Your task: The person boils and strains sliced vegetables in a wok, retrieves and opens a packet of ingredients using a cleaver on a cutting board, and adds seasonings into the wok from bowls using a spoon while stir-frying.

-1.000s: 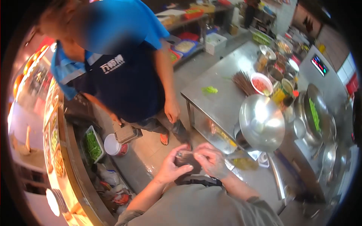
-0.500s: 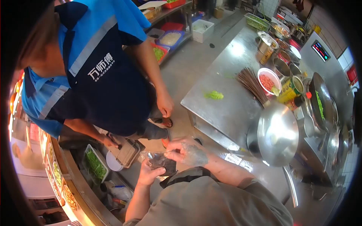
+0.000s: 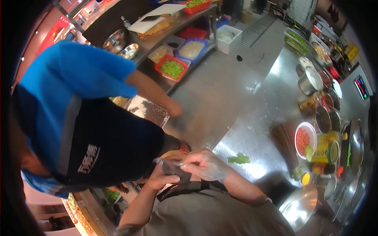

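Note:
Held in front of my chest is a small clear plastic bag [image 3: 171,169] with dark contents I cannot make out. My left hand [image 3: 159,179] is bare and wrapped round its lower left side, thumb across the front. Reaching in from the right, my right hand [image 3: 202,164] wears a thin clear plastic glove. Its thumb and fingers are pinched together at the bag's upper edge. Blur hides whether the bag's mouth is parted.
A co-worker in a blue and black shirt [image 3: 114,137] stands close on the left. To the right, a steel counter [image 3: 258,133] bears a green leaf [image 3: 239,158], a bundle of thin brown sticks [image 3: 284,143], a white bowl [image 3: 305,138] and a wok [image 3: 301,206]. Shelves with food trays [image 3: 172,69] stand beyond.
My view has swung, so the counter now lies lower and further right. The co-worker has turned and bent over. Both my hands keep hold of the bag.

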Available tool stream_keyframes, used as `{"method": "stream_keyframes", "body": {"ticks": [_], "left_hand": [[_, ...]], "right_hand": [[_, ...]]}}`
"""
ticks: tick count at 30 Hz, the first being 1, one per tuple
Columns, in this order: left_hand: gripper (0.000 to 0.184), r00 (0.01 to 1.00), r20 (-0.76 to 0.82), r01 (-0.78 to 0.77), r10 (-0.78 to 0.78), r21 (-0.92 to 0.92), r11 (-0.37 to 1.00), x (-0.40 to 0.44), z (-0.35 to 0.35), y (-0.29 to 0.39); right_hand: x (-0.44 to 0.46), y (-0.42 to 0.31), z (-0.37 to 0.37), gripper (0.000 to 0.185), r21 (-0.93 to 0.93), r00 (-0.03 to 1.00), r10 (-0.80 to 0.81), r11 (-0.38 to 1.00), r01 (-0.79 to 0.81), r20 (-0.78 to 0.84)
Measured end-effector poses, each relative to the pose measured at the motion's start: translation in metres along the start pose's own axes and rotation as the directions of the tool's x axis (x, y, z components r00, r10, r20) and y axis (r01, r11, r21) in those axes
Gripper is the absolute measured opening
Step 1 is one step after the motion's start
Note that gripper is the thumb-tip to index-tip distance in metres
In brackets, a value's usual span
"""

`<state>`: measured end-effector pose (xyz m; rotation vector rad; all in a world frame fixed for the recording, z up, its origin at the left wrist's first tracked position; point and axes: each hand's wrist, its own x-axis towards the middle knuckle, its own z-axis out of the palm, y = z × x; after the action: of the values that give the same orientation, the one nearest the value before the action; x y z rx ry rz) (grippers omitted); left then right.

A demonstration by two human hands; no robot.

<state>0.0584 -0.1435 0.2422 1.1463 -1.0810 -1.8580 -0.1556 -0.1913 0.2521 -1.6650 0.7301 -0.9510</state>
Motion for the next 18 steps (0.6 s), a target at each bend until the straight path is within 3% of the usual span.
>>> {"method": "stream_keyframes", "body": {"ticks": [2,3,5,6,8,10,11,15,18], "left_hand": [[0.058,0.994,0.092,0.067,-0.063,-0.039,0.997,0.036,0.000,0.011],[0.055,0.977,0.094,0.185,-0.192,0.076,0.980,0.054,-0.006,0.016],[0.054,0.967,0.229,0.067,-0.108,0.179,0.982,0.094,-0.004,0.023],[0.057,0.955,0.278,0.038,-0.106,0.239,0.970,0.112,0.000,0.032],[0.057,0.906,0.331,0.221,-0.265,0.164,0.961,0.147,0.002,0.035],[0.041,0.900,0.379,0.173,-0.216,0.145,0.974,0.187,0.003,0.028],[0.039,0.886,0.408,0.166,-0.218,0.160,0.973,0.207,0.000,0.021],[0.039,0.826,0.468,0.238,-0.314,0.214,0.947,0.267,-0.022,0.019],[0.043,0.717,0.532,0.395,-0.451,0.223,0.891,0.310,-0.060,0.007]], "right_hand": [[0.007,0.002,-0.017,0.015,-0.084,0.973,0.148,0.983,-0.165,-0.177],[0.007,0.003,-0.027,0.013,0.084,0.963,0.234,0.971,-0.224,-0.135],[0.010,0.008,-0.053,0.010,0.389,0.932,0.362,0.859,-0.332,-0.004],[0.012,0.016,-0.063,0.009,0.369,0.927,0.370,0.872,-0.321,-0.068],[0.016,0.037,-0.077,0.008,0.332,0.904,0.378,0.894,-0.301,-0.198],[0.019,0.057,-0.095,0.010,0.153,0.888,0.306,0.951,-0.269,-0.343],[0.020,0.065,-0.102,0.011,0.141,0.853,0.365,0.931,-0.337,-0.374],[0.047,0.092,-0.112,0.009,0.337,0.732,0.575,0.815,-0.472,-0.364],[0.080,0.108,-0.107,0.010,0.096,0.704,0.615,0.773,-0.627,-0.356]]}}
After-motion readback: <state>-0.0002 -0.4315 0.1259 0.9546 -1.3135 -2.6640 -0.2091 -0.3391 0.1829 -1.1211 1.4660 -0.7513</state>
